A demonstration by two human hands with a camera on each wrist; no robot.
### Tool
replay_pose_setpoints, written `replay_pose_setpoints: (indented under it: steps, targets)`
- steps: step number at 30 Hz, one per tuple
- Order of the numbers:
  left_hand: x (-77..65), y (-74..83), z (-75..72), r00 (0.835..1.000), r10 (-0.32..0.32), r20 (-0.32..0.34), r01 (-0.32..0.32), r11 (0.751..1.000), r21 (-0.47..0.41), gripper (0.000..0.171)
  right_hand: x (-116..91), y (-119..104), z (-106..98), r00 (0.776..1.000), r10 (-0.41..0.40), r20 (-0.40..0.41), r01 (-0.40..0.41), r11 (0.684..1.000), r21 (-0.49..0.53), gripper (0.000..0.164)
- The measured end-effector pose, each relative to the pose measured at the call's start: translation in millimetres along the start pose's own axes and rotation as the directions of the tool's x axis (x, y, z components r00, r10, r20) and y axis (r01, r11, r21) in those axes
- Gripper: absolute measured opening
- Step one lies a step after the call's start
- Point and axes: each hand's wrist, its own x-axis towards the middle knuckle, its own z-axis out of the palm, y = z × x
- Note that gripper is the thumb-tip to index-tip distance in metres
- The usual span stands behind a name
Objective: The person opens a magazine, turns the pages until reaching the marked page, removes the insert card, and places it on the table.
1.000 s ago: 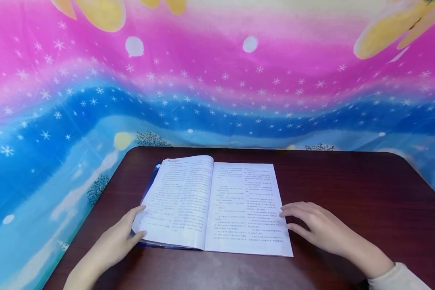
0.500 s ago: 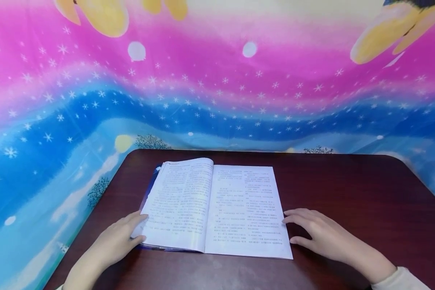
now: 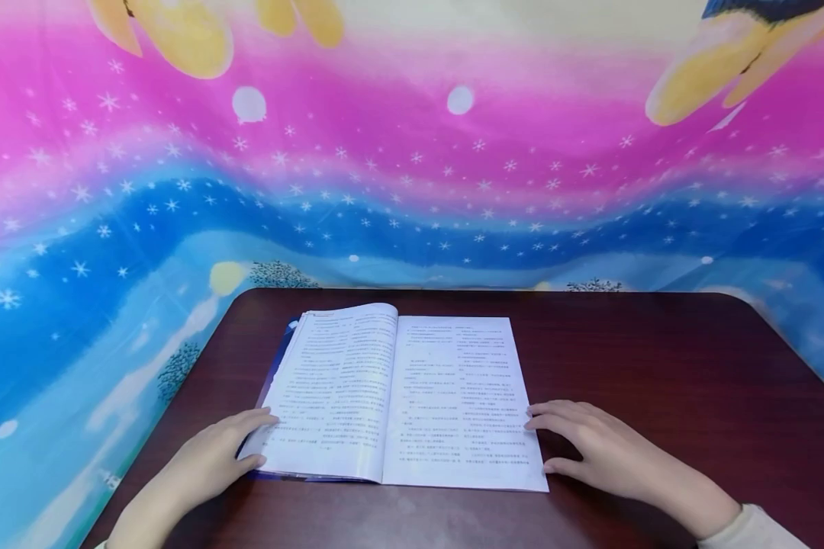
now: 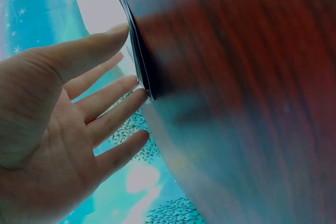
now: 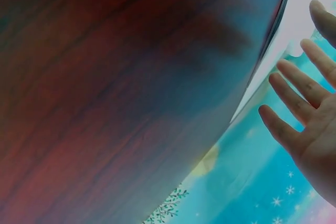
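Observation:
An open magazine with printed text on both pages lies flat on the table in the head view. Its left-hand stack of pages bulges near the spine, and a dark blue cover edge shows along the left. My left hand lies at the lower left edge, fingertips on the page margin and thumb by the lower corner. In the left wrist view its fingers are extended against the page edges. My right hand is at the right page's lower edge, fingertips touching or almost touching it. Extended fingers show in the right wrist view.
The dark reddish-brown wooden table has rounded far corners. Behind and to the left of it hangs a pink and blue cloth with snowflakes and yellow shapes. A pale sleeve cuff covers the right wrist.
The table and magazine sit slightly lower in the head view. My left fingertips have slid a little down the left page's edge. The magazine stays open at the same pages.

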Motion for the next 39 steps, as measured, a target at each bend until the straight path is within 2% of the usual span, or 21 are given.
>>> replay_pose_setpoints:
  steps: [4, 8, 13, 17, 20, 26, 31, 35, 39]
  targets:
    - [2.0, -4.6, -1.0, 0.999, -0.032, 0.022, 0.033, 0.999, -0.025, 0.055, 1, -2, 4, 1.0, -0.01, 0.02, 0.01, 1.0, 0.004, 0.052]
    - [4.8, -7.5, -1.3, 0.999, -0.032, 0.025, 0.033, 0.999, -0.043, 0.057, 1, -1, 7, 0.999, -0.029, 0.026, 0.029, 1.0, 0.002, 0.057]
    - [6.2, -8.0, -1.4, 1.0, -0.003, 0.018, 0.004, 0.998, -0.057, 0.057, 5, -1, 8, 0.997, -0.068, 0.026, 0.069, 0.998, -0.011, 0.057]
    - [4.9, -6.7, -2.2, 0.999, -0.027, 0.036, 0.029, 0.998, -0.059, 0.057, 10, -3, 10, 0.997, -0.076, 0.023, 0.077, 0.997, -0.016, 0.052]
    - [2.7, -4.6, -2.4, 0.997, -0.052, 0.054, 0.054, 0.998, -0.041, 0.057, 14, -5, 12, 0.996, -0.093, -0.003, 0.093, 0.996, -0.01, 0.045]
    - [0.8, -2.2, -2.5, 0.997, -0.063, 0.054, 0.064, 0.998, -0.013, 0.057, 21, -5, 13, 0.985, -0.147, -0.089, 0.146, 0.989, -0.014, 0.039]
    - [2.1, -3.3, -2.9, 0.995, -0.076, 0.057, 0.077, 0.997, -0.007, 0.059, 24, -5, 8, 0.986, -0.135, -0.094, 0.137, 0.99, 0.019, 0.038]
    - [4.0, -3.3, -3.8, 0.997, -0.062, 0.056, 0.062, 0.998, -0.004, 0.06, 26, -7, 5, 0.988, -0.113, -0.104, 0.118, 0.992, 0.043, 0.036]
    - [5.2, -0.9, -6.0, 1.0, -0.027, 0.009, 0.027, 1.0, 0.011, 0.061, 28, -7, 2, 0.981, -0.11, -0.16, 0.118, 0.992, 0.043, 0.037]
